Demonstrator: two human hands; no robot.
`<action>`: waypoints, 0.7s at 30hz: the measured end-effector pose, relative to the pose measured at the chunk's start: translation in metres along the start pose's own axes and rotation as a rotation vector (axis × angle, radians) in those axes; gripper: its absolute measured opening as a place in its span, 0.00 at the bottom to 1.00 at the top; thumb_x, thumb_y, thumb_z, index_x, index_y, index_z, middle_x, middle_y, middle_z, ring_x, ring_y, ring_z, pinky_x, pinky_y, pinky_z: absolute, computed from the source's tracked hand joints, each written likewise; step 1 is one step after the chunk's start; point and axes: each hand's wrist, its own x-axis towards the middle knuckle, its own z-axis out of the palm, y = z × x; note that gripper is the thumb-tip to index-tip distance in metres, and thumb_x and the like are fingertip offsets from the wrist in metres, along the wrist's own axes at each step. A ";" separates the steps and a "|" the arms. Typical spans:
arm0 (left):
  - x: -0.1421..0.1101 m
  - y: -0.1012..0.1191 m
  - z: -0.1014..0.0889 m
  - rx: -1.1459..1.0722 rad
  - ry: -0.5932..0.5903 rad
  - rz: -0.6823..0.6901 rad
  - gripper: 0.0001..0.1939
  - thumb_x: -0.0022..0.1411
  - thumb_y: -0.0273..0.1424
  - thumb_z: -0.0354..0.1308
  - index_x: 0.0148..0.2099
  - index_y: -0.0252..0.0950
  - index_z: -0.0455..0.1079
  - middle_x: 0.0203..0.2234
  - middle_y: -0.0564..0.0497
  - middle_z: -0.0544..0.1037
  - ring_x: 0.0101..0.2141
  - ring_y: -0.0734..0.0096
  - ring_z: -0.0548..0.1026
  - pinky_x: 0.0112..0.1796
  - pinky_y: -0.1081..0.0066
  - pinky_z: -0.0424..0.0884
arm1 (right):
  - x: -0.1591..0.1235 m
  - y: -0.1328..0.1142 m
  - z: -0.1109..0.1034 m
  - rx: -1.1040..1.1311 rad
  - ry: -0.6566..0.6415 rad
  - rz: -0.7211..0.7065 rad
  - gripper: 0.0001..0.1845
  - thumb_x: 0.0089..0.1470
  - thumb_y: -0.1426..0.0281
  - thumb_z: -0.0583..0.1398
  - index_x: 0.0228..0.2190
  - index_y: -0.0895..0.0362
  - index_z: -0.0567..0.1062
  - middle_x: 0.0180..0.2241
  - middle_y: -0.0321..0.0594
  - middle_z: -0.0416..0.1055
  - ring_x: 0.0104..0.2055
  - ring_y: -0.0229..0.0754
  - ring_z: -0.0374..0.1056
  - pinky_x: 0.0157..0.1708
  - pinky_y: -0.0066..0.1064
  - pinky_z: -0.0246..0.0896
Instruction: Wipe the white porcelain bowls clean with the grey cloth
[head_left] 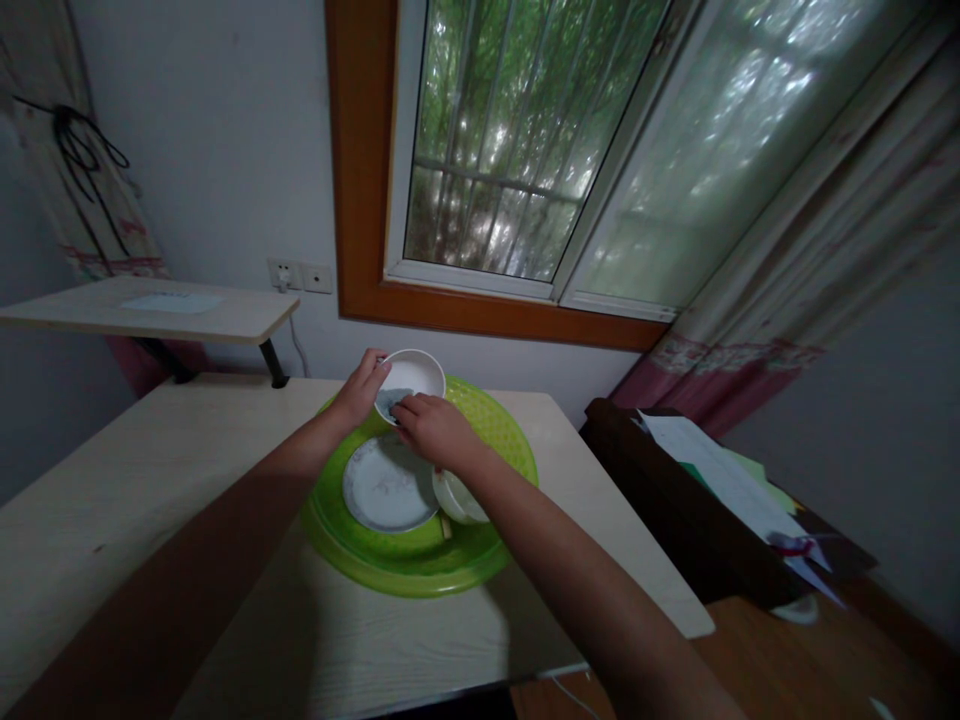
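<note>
My left hand (364,388) grips the left rim of a white bowl (420,368), which is tilted so that its inside faces me. Bunched in the fingers of my right hand (431,425) is a grey-blue cloth (391,401), pressed against the bowl's lower inner wall. Below them sits a green plastic basin (405,578). Inside it lie a white plate (386,485) and a second, pale bowl (459,500), partly hidden by my right forearm. The end of a light wooden stick (445,526) shows beside that bowl.
The basin stands on a light wooden table (600,540). A raised shelf (150,310) on black legs is at the left. Behind are a wall socket (300,276) and a window (517,150). To the right, papers (720,470) lie on a dark piece of furniture (645,490).
</note>
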 end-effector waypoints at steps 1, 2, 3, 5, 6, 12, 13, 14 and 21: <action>0.000 -0.001 0.000 -0.017 0.003 -0.009 0.19 0.67 0.48 0.44 0.49 0.40 0.61 0.40 0.49 0.71 0.41 0.63 0.70 0.45 0.63 0.67 | -0.001 0.002 0.002 0.012 0.006 -0.010 0.15 0.65 0.68 0.58 0.51 0.59 0.74 0.46 0.47 0.75 0.46 0.47 0.71 0.46 0.36 0.67; 0.001 -0.001 0.000 -0.032 0.006 -0.014 0.19 0.67 0.48 0.44 0.49 0.40 0.61 0.39 0.49 0.71 0.41 0.62 0.70 0.44 0.63 0.67 | -0.002 0.003 0.005 0.025 0.013 -0.019 0.17 0.65 0.69 0.58 0.54 0.58 0.72 0.48 0.47 0.74 0.47 0.47 0.71 0.46 0.36 0.67; 0.001 -0.001 0.001 -0.042 0.005 -0.016 0.19 0.67 0.49 0.45 0.48 0.41 0.62 0.39 0.49 0.70 0.41 0.62 0.70 0.45 0.63 0.67 | -0.002 0.005 0.008 0.038 0.021 -0.027 0.19 0.65 0.70 0.57 0.56 0.57 0.71 0.51 0.48 0.73 0.49 0.47 0.70 0.48 0.36 0.66; 0.000 0.000 0.001 -0.053 -0.005 -0.013 0.18 0.66 0.49 0.45 0.47 0.41 0.62 0.38 0.50 0.70 0.42 0.63 0.70 0.45 0.64 0.66 | -0.003 0.007 0.013 0.062 0.044 -0.042 0.21 0.65 0.72 0.56 0.59 0.56 0.68 0.56 0.48 0.70 0.53 0.47 0.69 0.52 0.38 0.65; 0.000 0.001 0.002 -0.056 -0.013 -0.015 0.18 0.66 0.49 0.46 0.47 0.41 0.62 0.38 0.50 0.70 0.41 0.63 0.70 0.45 0.64 0.66 | -0.003 0.007 0.015 0.071 0.058 -0.049 0.22 0.65 0.72 0.56 0.59 0.56 0.68 0.58 0.49 0.69 0.56 0.47 0.68 0.55 0.39 0.64; -0.001 0.004 0.006 -0.086 -0.023 -0.007 0.18 0.67 0.47 0.46 0.46 0.40 0.62 0.39 0.49 0.71 0.42 0.64 0.70 0.49 0.62 0.67 | -0.003 0.004 0.012 0.050 0.117 -0.049 0.24 0.62 0.68 0.61 0.57 0.60 0.68 0.64 0.54 0.61 0.66 0.51 0.59 0.67 0.47 0.48; -0.001 0.003 0.007 -0.094 -0.025 0.001 0.17 0.67 0.47 0.46 0.47 0.40 0.62 0.40 0.48 0.71 0.43 0.63 0.70 0.50 0.61 0.66 | -0.003 0.004 0.010 0.040 0.118 -0.035 0.24 0.62 0.66 0.61 0.57 0.60 0.69 0.65 0.54 0.60 0.67 0.52 0.57 0.68 0.48 0.47; -0.001 0.002 0.008 -0.099 -0.026 0.009 0.17 0.67 0.47 0.46 0.47 0.40 0.62 0.41 0.48 0.72 0.44 0.63 0.71 0.51 0.61 0.66 | -0.003 0.003 0.009 0.030 0.116 -0.018 0.25 0.62 0.63 0.61 0.57 0.60 0.69 0.66 0.55 0.58 0.68 0.53 0.55 0.68 0.49 0.46; -0.001 0.001 0.009 -0.070 -0.057 0.021 0.17 0.68 0.46 0.45 0.48 0.40 0.62 0.43 0.48 0.72 0.46 0.65 0.70 0.52 0.64 0.66 | -0.002 0.001 0.006 -0.034 0.122 0.116 0.40 0.59 0.57 0.63 0.64 0.66 0.61 0.68 0.59 0.54 0.70 0.59 0.50 0.69 0.53 0.41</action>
